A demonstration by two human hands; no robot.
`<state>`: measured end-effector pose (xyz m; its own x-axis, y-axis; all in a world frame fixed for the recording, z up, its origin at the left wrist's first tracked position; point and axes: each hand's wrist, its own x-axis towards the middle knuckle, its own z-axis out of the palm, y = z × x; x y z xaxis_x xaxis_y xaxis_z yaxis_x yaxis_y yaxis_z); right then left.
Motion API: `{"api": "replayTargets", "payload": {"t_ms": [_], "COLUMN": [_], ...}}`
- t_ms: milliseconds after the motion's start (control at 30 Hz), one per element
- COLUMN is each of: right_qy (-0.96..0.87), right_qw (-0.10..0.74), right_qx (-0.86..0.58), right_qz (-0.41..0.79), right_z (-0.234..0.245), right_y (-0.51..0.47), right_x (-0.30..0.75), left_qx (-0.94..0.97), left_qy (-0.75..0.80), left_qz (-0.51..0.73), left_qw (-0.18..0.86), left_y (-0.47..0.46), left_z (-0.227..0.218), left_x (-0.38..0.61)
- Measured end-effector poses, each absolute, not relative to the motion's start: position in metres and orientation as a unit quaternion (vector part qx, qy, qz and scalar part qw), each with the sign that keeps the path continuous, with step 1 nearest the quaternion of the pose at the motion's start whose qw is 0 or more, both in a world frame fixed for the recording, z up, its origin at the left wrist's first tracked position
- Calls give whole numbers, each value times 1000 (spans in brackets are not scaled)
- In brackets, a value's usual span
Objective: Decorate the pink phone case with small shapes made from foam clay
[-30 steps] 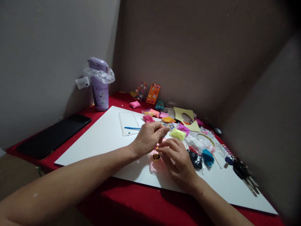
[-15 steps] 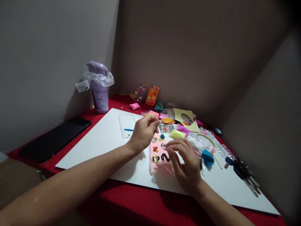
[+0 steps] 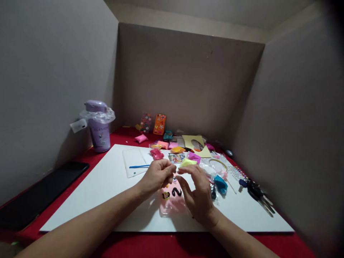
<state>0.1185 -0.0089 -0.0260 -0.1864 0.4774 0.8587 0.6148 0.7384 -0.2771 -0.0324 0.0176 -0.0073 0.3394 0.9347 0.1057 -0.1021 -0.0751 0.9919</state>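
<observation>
Hovering above pink case point(image 3: 172, 208): left hand point(image 3: 158, 176) pinched, right hand point(image 3: 198, 196) arched.

pink phone case point(image 3: 172, 203), black squiggle point(image 3: 176, 192), white board point(image 3: 107, 200), red tablecloth point(image 3: 172, 245), orange flower-patterned phone case point(image 3: 159, 124), lilac bottle point(image 3: 100, 134)

Two bare hands point(image 3: 198, 195), bare forearms point(image 3: 107, 219)

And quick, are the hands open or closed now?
Left hand: closed in a pinch; can't tell if it holds anything.
Right hand: open, thumb and fingers apart, near the pink case.
</observation>
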Motion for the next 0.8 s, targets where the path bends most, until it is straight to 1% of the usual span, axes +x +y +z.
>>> {"api": "replayTargets", "payload": {"t_ms": [133, 433, 800], "right_qy": [-761, -760, -769], "right_qw": [523, 521, 504], "right_qx": [-377, -383, -385], "right_qz": [-73, -70, -79], "right_z": [-27, -28, -27], "right_y": [-8, -8, -10], "right_x": [119, 119, 119], "left_qx": [586, 597, 583], "left_qy": [367, 388, 393], "left_qz": [436, 451, 465], "left_qw": [576, 538, 539], "left_y": [16, 12, 9], "left_z": [-8, -9, -9], "left_x": [-31, -28, -26]}}
